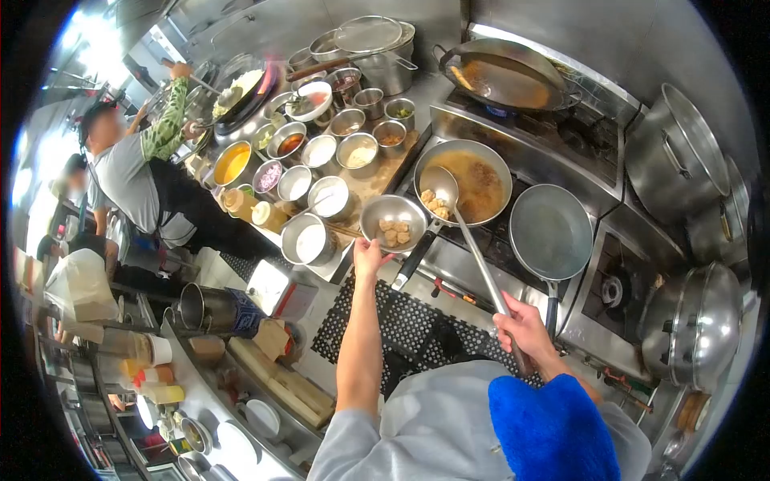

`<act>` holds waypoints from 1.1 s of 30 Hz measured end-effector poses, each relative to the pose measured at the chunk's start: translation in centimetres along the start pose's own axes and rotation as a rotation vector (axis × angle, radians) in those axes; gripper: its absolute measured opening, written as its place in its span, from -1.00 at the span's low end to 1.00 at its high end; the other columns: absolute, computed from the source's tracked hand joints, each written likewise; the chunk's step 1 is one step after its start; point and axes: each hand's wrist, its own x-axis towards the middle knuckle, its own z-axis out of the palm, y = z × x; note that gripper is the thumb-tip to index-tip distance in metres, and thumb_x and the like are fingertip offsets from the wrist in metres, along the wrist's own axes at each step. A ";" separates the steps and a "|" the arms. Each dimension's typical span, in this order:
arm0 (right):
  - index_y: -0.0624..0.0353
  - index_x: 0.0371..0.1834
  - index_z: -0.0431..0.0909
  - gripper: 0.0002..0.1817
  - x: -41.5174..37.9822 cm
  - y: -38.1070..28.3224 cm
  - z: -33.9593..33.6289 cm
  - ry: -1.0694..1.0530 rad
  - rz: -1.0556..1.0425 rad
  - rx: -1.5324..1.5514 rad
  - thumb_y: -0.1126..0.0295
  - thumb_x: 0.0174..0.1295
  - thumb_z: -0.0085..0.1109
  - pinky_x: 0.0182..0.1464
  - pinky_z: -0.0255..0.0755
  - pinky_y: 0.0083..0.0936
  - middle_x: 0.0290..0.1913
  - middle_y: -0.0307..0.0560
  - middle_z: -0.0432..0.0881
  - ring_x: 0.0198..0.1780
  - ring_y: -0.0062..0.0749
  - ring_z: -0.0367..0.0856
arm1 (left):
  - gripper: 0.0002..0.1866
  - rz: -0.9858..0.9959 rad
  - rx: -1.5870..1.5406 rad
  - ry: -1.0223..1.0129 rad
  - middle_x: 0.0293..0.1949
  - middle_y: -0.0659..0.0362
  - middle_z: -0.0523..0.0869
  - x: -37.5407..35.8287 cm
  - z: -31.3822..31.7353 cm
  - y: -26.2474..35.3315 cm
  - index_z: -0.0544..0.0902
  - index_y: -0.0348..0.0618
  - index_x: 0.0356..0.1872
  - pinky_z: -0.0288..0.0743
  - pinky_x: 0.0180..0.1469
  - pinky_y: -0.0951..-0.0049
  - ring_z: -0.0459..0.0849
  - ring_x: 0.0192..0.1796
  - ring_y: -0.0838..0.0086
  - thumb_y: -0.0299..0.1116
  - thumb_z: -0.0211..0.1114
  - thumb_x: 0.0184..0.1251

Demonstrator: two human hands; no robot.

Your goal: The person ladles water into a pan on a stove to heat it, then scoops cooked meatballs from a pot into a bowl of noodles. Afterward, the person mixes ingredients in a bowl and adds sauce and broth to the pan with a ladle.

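Note:
My right hand [523,327] is closed around the long metal handle of a ladle [475,248]. The ladle's bowl hangs over the left side of a frying pan [491,207] of brown liquid, and golden-brown chunks [435,203] lie in it. My left hand [370,256] grips the near rim of a steel mixing bowl [405,207], just left of the pan. Several brown pieces [393,232] lie in that bowl. The pan's black handle [417,258] points toward me, between the bowl and the ladle.
An empty frying pan [551,228] sits on the right burner. A wok [513,76] with brown liquid stands behind. Several steel containers of ingredients [357,152] crowd the left counter. Large pots [682,152] line the right wall. A co-worker [136,172] stands at far left with another wok.

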 end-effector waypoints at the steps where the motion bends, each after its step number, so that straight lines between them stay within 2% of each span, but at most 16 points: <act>1: 0.20 0.43 0.09 -0.34 -0.3 -0.3 0.7 0.007 -0.002 -0.014 0.59 0.24 0.06 -0.68 0.30 -0.65 -0.56 -0.29 0.36 -0.66 -0.66 0.33 | -0.82 0.000 0.010 -0.001 -0.20 0.04 0.43 0.0 0.2 0.0 0.31 -0.36 -0.18 0.75 -0.33 0.35 0.61 -0.25 0.33 -0.48 0.05 0.30; 6: 0.19 0.42 0.13 -0.36 -0.1 0.1 2.3 -0.085 -0.060 -0.032 0.59 0.24 0.06 -0.66 0.29 -0.67 -0.52 -0.32 0.40 -0.66 -0.71 0.32 | -0.86 -0.018 -0.087 -0.012 -0.29 0.09 0.46 -0.4 0.1 0.8 0.36 -0.34 -0.21 0.71 -0.35 0.40 0.58 -0.30 0.41 -0.47 0.04 0.31; 9: 0.17 0.42 0.13 -0.35 0.8 0.5 2.0 -0.054 -0.093 -0.196 0.59 0.23 0.08 -0.66 0.28 -0.68 -0.52 -0.31 0.43 -0.66 -0.73 0.31 | -0.86 0.000 -0.116 0.009 -0.29 0.11 0.47 -0.6 0.0 1.0 0.38 -0.32 -0.19 0.71 -0.32 0.39 0.60 -0.31 0.41 -0.47 0.03 0.32; 13: 0.14 0.42 0.14 -0.35 2.1 1.0 0.1 0.065 -0.161 -0.209 0.59 0.23 0.08 -0.69 0.25 -0.68 -0.57 -0.33 0.41 -0.68 -0.73 0.30 | -0.84 -0.006 -0.184 -0.012 -0.22 0.06 0.52 -0.5 -0.8 0.5 0.36 -0.29 -0.13 0.71 -0.25 0.36 0.65 -0.25 0.31 -0.49 0.02 0.31; 16: 0.19 0.41 0.14 -0.39 4.5 0.3 -1.7 0.146 -0.241 -0.287 0.56 0.27 0.04 -0.72 0.21 -0.69 -0.64 -0.33 0.37 -0.73 -0.72 0.29 | -0.80 -0.049 -0.256 -0.029 -0.10 -0.01 0.53 -1.1 -1.4 1.0 0.32 -0.28 -0.09 0.71 -0.17 0.28 0.66 -0.13 0.22 -0.50 0.01 0.29; 22: 0.18 0.42 0.10 -0.36 10.3 0.2 -3.9 0.173 -0.180 -0.206 0.51 0.27 0.08 -0.72 0.28 -0.67 -0.61 -0.35 0.35 -0.69 -0.71 0.32 | -0.84 0.005 -0.328 -0.009 -0.12 0.01 0.52 -2.2 -2.0 1.5 0.29 -0.25 -0.19 0.71 -0.15 0.24 0.67 -0.18 0.22 -0.51 0.06 0.28; 24: 0.19 0.43 0.09 -0.35 11.3 0.6 -3.6 0.153 -0.156 -0.140 0.51 0.27 0.08 -0.72 0.28 -0.67 -0.61 -0.36 0.33 -0.68 -0.70 0.32 | -0.86 0.005 -0.321 -0.010 -0.15 0.08 0.49 -2.5 -2.1 1.7 0.29 -0.20 -0.23 0.70 -0.18 0.27 0.66 -0.21 0.20 -0.49 0.07 0.29; 28: 0.14 0.43 0.10 -0.36 11.4 1.2 -2.5 0.121 -0.112 -0.109 0.52 0.27 0.08 -0.70 0.31 -0.66 -0.61 -0.35 0.35 -0.68 -0.69 0.33 | -0.88 0.023 -0.318 -0.029 -0.19 0.13 0.47 -2.5 -2.6 1.4 0.29 -0.18 -0.25 0.70 -0.22 0.31 0.67 -0.22 0.17 -0.48 0.07 0.30; 33: 0.14 0.43 0.11 -0.36 9.9 2.0 -1.0 0.081 -0.094 -0.144 0.52 0.27 0.08 -0.70 0.32 -0.66 -0.62 -0.35 0.36 -0.68 -0.70 0.34 | -0.87 0.040 -0.294 -0.022 -0.17 0.08 0.51 -2.6 -2.9 1.0 0.30 -0.19 -0.22 0.70 -0.27 0.35 0.69 -0.26 0.12 -0.48 0.06 0.30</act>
